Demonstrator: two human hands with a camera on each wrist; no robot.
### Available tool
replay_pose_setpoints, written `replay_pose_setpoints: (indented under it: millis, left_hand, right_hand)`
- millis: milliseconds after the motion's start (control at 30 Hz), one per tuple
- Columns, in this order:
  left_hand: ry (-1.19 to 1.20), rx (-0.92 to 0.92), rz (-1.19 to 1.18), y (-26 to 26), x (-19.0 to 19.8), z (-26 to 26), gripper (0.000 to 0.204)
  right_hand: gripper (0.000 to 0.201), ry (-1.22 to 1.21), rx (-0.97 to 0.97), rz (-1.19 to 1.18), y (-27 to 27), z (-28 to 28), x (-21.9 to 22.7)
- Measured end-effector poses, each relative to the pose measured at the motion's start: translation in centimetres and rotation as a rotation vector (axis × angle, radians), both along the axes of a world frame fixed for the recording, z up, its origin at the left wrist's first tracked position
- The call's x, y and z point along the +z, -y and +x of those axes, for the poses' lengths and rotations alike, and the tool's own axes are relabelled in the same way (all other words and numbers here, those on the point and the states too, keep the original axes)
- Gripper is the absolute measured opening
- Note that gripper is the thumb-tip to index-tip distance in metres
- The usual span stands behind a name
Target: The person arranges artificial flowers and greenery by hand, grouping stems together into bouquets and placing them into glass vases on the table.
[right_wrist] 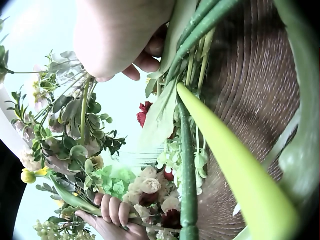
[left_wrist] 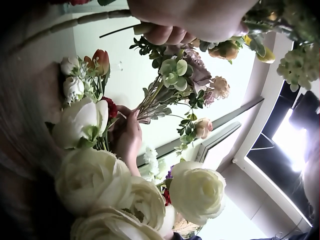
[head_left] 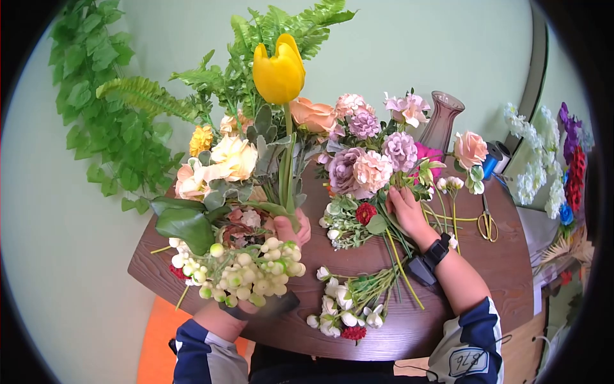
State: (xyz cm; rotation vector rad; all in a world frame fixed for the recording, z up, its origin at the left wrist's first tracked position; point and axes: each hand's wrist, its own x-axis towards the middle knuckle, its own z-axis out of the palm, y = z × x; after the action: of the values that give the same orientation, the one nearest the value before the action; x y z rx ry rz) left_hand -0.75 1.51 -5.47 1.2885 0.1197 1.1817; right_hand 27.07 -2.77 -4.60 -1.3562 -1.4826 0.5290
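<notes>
My left hand [head_left: 292,228] grips a bouquet by its stems, fingers curled round them, as the right wrist view shows. In that bouquet a yellow tulip [head_left: 279,69] stands tall among fern fronds [head_left: 144,97], with cream roses [head_left: 234,159] on the left. White-green berries [head_left: 252,272] hang in front of the hand and hide part of the wrist. Across from it, my right hand [head_left: 409,214] holds a bunch of purple and pink flowers [head_left: 373,169]; the left wrist view shows its fingers [left_wrist: 131,125] pinching the thin stems. The two bunches stand side by side, blooms up.
On the brown table [head_left: 307,329] lie white rosebuds [head_left: 342,294], a red flower [head_left: 365,213] and loose stems beneath my right forearm. A glass vase [head_left: 441,118], gold-handled scissors [head_left: 487,225] and a blue spool [head_left: 491,160] sit at the right. Leafy vines [head_left: 102,102] hang on the left wall.
</notes>
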Motion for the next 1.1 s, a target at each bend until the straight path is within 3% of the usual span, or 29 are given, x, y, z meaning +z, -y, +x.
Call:
replay_pose_setpoints:
  millis: [33, 100, 333, 400, 500, 833, 900, 933, 1000, 1033, 1100]
  left_hand:
    - [0.002, 0.001, 0.000, 0.7, 0.7, 0.2, 0.060]
    - [-0.109, 0.264, -0.031, 2.0, 1.8, 0.6, 0.061]
    - [-0.064, 0.230, -0.063, 1.8, 1.2, 0.7, 0.061]
    - [0.023, 0.074, -0.080, 0.4, -0.1, 0.2, 0.061]
    - [0.012, 0.151, -0.071, 0.8, -0.3, 0.5, 0.061]
    - [0.093, 0.154, -0.137, 0.2, 0.0, 0.5, 0.059]
    - [0.038, -0.270, 0.111, -2.5, -1.6, -0.7, 0.059]
    - [0.038, -0.271, 0.110, -1.5, -1.0, -0.3, 0.059]
    - [0.025, 0.210, -0.034, 1.3, 1.0, 0.9, 0.059]
    - [0.024, 0.210, -0.035, 1.0, 0.8, 0.8, 0.059]
    - [0.015, 0.025, -0.007, 0.3, 0.6, 0.4, 0.059]
  right_hand:
    - [0.026, 0.009, 0.001, 0.006, -0.1, 0.1, 0.0]
    - [0.026, -0.020, 0.008, 0.002, -0.1, 0.0, 0.0]
    - [0.027, -0.022, 0.006, -0.010, -0.2, 0.3, -0.2]
    - [0.028, -0.036, -0.001, -0.007, 0.1, -0.1, 0.1]
    - [0.028, -0.051, 0.006, 0.000, 0.2, 0.0, 0.1]
    - [0.027, -0.005, -0.041, -0.006, 0.8, -0.4, 0.6]
    - [0.025, 0.022, -0.037, 0.002, 0.6, -0.3, 0.7]
    - [0.023, 0.051, -0.033, 0.008, 0.6, -0.2, 0.7]
    - [0.022, 0.052, -0.029, 0.037, 0.2, 0.1, 0.1]
    - [0.021, 0.054, -0.024, 0.068, 0.1, 0.1, -0.1]
    - [0.022, 0.040, -0.027, 0.061, 0.2, 0.0, 0.0]
